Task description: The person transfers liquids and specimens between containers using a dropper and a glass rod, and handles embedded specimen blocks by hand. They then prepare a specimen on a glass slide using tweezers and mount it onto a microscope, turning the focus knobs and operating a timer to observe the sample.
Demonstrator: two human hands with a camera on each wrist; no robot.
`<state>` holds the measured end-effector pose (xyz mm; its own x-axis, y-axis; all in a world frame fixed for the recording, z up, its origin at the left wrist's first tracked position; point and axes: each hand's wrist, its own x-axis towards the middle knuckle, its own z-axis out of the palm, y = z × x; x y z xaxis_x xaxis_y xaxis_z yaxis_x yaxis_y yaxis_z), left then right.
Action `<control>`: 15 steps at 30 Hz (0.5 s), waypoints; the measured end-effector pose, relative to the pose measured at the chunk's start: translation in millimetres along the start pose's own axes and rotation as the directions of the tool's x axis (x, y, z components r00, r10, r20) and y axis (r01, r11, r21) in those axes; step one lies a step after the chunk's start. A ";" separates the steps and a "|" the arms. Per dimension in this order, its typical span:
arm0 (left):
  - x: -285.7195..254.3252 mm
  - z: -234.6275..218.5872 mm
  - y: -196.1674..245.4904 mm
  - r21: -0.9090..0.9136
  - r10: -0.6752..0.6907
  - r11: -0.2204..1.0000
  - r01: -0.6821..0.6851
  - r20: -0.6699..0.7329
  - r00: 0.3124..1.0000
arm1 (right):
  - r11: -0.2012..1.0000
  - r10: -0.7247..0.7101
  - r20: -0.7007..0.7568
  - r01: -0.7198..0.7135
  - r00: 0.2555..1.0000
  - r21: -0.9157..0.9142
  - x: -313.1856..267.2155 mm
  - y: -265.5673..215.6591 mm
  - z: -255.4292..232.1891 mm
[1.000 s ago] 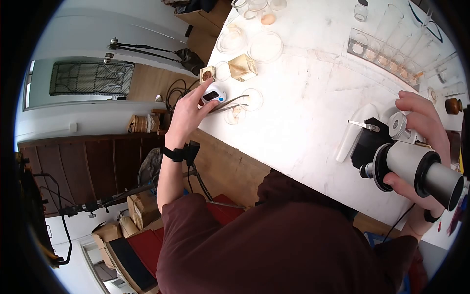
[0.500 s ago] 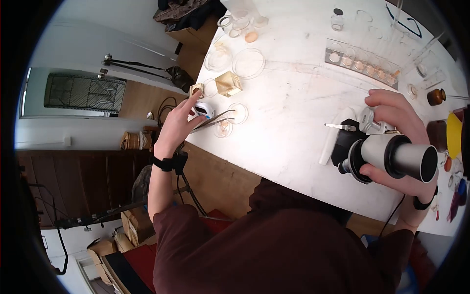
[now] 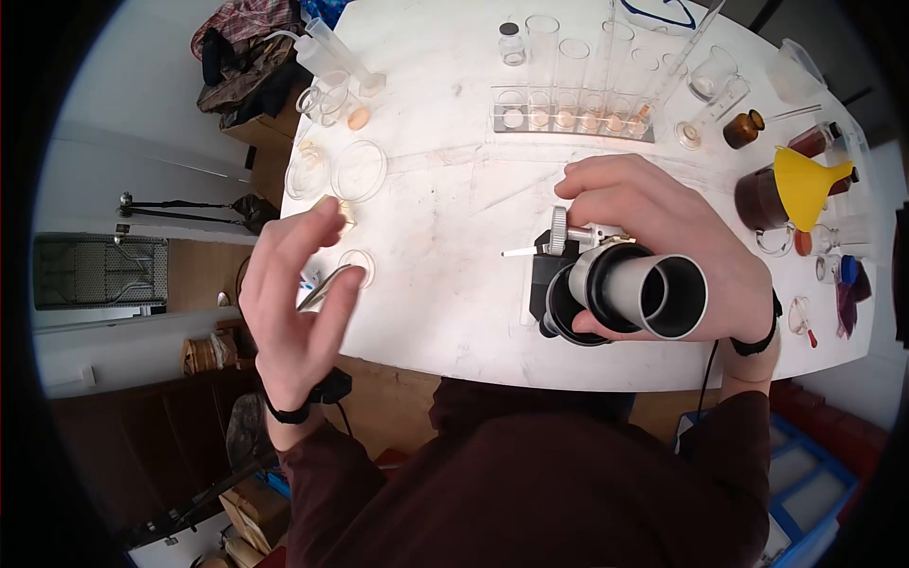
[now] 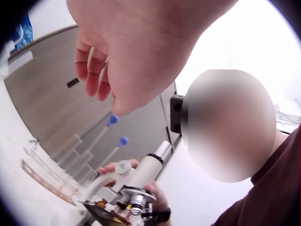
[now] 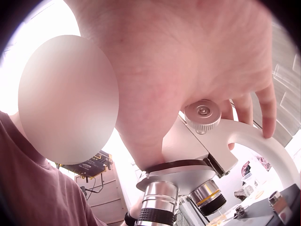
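A grey-white microscope [image 3: 615, 289] stands near the table's front edge. The right hand [image 3: 672, 237] grips its upper body from the far side; in the right wrist view, that hand [image 5: 188, 56] wraps the white arm [image 5: 258, 136] beside the focus knob [image 5: 203, 115]. Raised at the table's left side, the left hand [image 3: 298, 298] has its fingers bent and thumb apart, nothing visible between them. Beyond it lie metal tweezers [image 3: 327, 287] and a small dish [image 3: 358, 265], partly hidden. The left wrist view shows this hand [image 4: 136, 52] held in the air, its fingertips partly hidden.
A rack [image 3: 573, 125] with several tubes stands at the back. Glass dishes [image 3: 359, 170] sit at the left. On the right are an amber bottle [image 3: 743, 129], a yellow funnel [image 3: 805, 189] on a dark bottle and a red-tipped dropper [image 3: 805, 322].
The left hand has come away from the small white device and risen. The head view has swung right. The right hand keeps its hold on the microscope.
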<state>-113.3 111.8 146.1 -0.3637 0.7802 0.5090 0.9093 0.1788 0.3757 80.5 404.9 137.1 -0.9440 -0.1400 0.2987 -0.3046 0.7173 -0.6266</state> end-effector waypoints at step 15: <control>86.6 103.9 73.6 -0.590 0.333 0.690 -0.419 -0.256 0.908 | 1.000 0.015 -0.049 -0.016 0.999 -0.010 10.0 -4.3 -1.3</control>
<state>-56.9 254.8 137.3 -0.0794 0.6139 0.7854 0.6602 -0.5580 0.5028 72.4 401.3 143.7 -0.9412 -0.0954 0.3240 -0.2884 0.7265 -0.6238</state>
